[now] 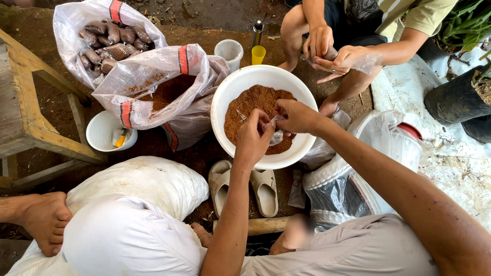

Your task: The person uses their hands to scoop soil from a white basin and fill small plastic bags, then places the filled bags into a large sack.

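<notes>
progress: looks like early-to-middle going. The sack (pixel 102 38) at far left already holds a pile of filled brown packets (pixel 110 43), so plenty are done, but the bowl (pixel 225 92) is still well loaded with brown mix (pixel 250 105) and the second sack (pixel 169 89) beside it has more of the same loose stuff.

in hand: one small clear bag (pixel 276 134), empty as far as I can see, held right over the bowl, roughly mid-frame.

left hand (pixel 253 140): fingers curled, pinching the near-left edge of the bag, thumb side up.

right hand (pixel 296 115): also curled, fingertips pinching the far edge of the same bag. The two hands nearly touch, seemingly pulling the mouth apart, though that bit is too small to tell for sure.

other person: sits at the far right, both hands (pixel 327 51) closed round a packet with clear plastic hanging off it.

around: two white cups (pixel 230 51), a yellow cup (pixel 258 53), sandals (pixel 245 186) just near of the bowl, a stack of clear bags (pixel 358 168) at right, wooden bench (pixel 25 102) at left.
</notes>
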